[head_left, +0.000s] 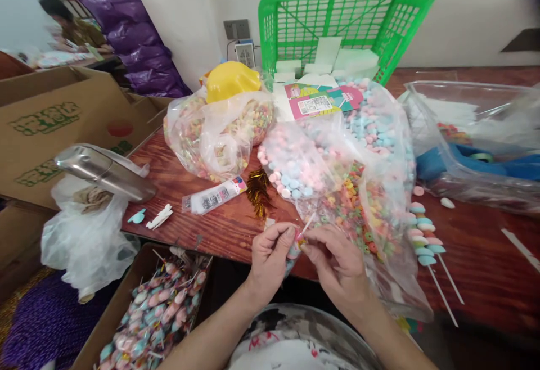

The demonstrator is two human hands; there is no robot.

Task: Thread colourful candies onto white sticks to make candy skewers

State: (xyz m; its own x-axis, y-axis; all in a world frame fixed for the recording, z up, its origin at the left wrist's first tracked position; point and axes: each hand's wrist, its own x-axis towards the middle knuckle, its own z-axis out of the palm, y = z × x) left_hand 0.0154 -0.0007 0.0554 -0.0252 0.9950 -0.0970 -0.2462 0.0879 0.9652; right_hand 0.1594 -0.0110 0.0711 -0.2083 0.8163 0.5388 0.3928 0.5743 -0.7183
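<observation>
Close to the table's front edge, my left hand [272,252] is closed round a candy lollipop [292,253], whose pink and blue pieces show only in part. Its white stick [309,225] points up and away. My right hand [337,257] pinches at the neck of the same lollipop, where a small yellow-gold bit shows between the fingers; its kind is hard to make out. Beyond the hands lie a bundle of gold twist ties [258,191] and a pack of clear printed bags [216,197]. Two finished-looking candy skewers [426,235] rest at the right.
Bags of pastel candies [295,162] and ring candies [365,212] crowd the middle. A box of lollipops [158,308] stands below left. A steel flask [105,170], green basket [350,21] and clear bin [476,150] surround the area. Another person [73,24] sits far left.
</observation>
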